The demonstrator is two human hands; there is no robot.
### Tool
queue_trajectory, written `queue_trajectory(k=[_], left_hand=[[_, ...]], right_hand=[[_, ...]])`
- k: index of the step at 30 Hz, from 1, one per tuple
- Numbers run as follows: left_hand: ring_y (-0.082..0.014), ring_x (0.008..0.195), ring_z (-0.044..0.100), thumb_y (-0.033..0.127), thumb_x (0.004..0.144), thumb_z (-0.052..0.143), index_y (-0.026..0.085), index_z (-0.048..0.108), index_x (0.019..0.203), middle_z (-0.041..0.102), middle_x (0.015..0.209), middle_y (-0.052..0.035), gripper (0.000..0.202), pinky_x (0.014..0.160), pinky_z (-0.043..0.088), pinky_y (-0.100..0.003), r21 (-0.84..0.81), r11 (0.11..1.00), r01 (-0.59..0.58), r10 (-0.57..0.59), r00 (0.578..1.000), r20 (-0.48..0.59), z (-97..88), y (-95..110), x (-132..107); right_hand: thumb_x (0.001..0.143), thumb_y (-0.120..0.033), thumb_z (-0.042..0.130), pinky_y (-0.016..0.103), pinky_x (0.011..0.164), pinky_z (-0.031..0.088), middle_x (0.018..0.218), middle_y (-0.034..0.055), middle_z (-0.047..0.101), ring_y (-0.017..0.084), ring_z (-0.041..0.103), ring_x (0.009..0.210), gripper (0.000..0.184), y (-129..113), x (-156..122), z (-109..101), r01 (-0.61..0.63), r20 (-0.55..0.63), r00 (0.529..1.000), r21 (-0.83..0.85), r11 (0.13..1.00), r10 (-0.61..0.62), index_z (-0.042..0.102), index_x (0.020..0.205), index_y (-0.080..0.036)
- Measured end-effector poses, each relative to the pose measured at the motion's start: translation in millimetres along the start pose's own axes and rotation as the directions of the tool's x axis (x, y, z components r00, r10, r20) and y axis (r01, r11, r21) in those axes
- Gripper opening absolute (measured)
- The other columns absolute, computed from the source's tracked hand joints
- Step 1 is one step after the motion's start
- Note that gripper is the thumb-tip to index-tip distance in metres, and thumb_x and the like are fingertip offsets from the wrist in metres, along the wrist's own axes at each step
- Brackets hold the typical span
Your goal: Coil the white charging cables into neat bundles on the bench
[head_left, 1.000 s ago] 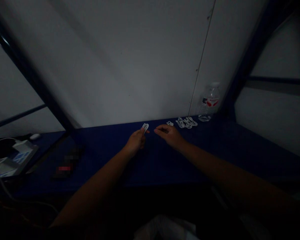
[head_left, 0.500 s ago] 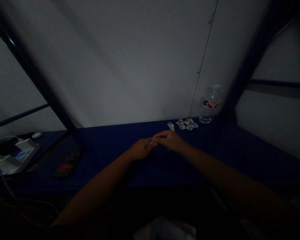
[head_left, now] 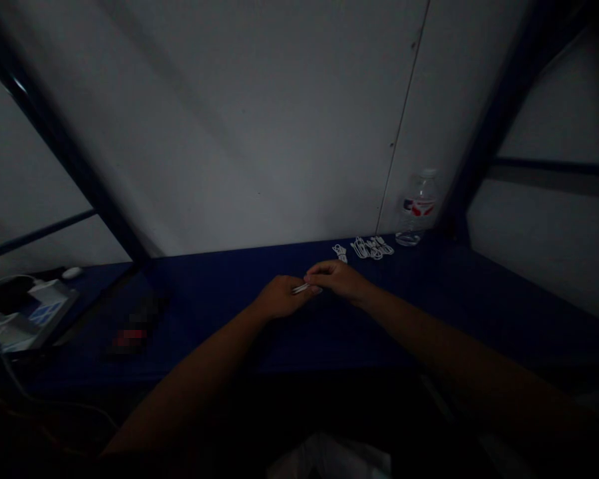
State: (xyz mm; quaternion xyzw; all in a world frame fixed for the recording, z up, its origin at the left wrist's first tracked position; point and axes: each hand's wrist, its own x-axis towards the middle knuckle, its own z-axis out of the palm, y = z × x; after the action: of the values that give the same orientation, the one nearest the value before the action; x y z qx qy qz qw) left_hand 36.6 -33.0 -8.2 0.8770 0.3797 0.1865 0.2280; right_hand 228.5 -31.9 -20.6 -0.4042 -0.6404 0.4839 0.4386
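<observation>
Above the middle of the blue surface, my left hand (head_left: 282,295) is closed around a white cable (head_left: 299,289), of which short strands show between thumb and fingers. My right hand (head_left: 338,278) meets it from the right, thumb and forefinger pinched together at the cable. How much of the cable lies inside the palms is hidden. Just behind my right hand is a small bundled white cable (head_left: 340,252). Farther right, more coiled white cables (head_left: 372,248) lie side by side near the wall.
A clear plastic bottle (head_left: 416,211) stands upright at the back right. On the left are a blurred dark object with a red patch (head_left: 131,336) and a power strip (head_left: 54,307) with plugs. Blue metal posts (head_left: 74,156) rise at both sides before a pale wall.
More white cable strands now show in my left hand. My right hand stays pinched beside it, with the fingers shifted slightly. The whole view has moved a little.
</observation>
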Motion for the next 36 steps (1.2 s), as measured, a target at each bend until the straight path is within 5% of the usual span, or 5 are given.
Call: queue_trajectory(k=[5,11,23,31,36], left_hand=[[-0.0120,0.060,0.053,0.059,0.092,0.042,0.016,0.073,0.098,0.064,0.068,-0.0024,0.053,0.056,0.034,-0.022,-0.012,1.000,-0.028,0.028,1.000,0.011,3.3,0,0],[-0.0110,0.057,0.053,0.057,0.091,0.043,0.014,0.073,0.086,0.063,0.064,-0.0015,0.053,0.054,0.033,-0.021,0.010,1.000,-0.018,0.018,0.999,0.035,4.5,-4,2],[-0.0116,0.052,0.047,0.067,0.087,0.039,0.014,0.071,0.082,0.058,0.060,-0.0012,0.062,0.050,0.031,-0.024,-0.103,0.975,0.195,-0.200,0.979,-0.043,-2.4,-21,7],[-0.0128,0.055,0.049,0.071,0.087,0.035,0.015,0.071,0.079,0.059,0.062,-0.0018,0.067,0.052,0.030,-0.025,-0.050,0.979,0.196,-0.201,0.971,-0.127,-3.3,-27,10],[-0.0134,0.055,0.049,0.073,0.086,0.034,0.014,0.071,0.078,0.058,0.059,-0.0016,0.069,0.051,0.029,-0.025,-0.040,0.972,0.233,-0.237,0.957,-0.167,-8.0,-28,10]], right_hand=[[0.067,-0.040,0.076,0.031,0.075,0.044,0.086,0.0035,0.067,0.017,0.060,0.083,0.023,1,-1,0,0.029,0.031,0.999,-0.001,1.000,-0.029,0.073,0.079,-0.020],[0.067,-0.041,0.076,0.029,0.071,0.044,0.082,0.0033,0.069,0.016,0.060,0.075,0.030,10,2,0,-0.063,0.088,0.994,0.057,0.996,0.058,0.071,0.084,-0.018],[0.088,-0.036,0.057,0.031,0.071,0.052,0.110,0.0067,0.069,0.016,0.064,0.081,0.038,14,0,-2,0.135,0.169,0.981,-0.241,0.961,-0.095,0.062,0.123,-0.024],[0.083,-0.031,0.061,0.028,0.060,0.046,0.096,0.0068,0.069,0.012,0.058,0.062,0.051,9,-4,-4,0.240,0.066,0.968,-0.535,0.810,-0.243,0.055,0.132,-0.020],[0.079,-0.033,0.065,0.026,0.059,0.045,0.080,0.0046,0.069,0.014,0.060,0.063,0.026,5,-3,-12,0.158,-0.061,0.972,-0.554,0.818,-0.228,0.068,0.099,-0.017]])
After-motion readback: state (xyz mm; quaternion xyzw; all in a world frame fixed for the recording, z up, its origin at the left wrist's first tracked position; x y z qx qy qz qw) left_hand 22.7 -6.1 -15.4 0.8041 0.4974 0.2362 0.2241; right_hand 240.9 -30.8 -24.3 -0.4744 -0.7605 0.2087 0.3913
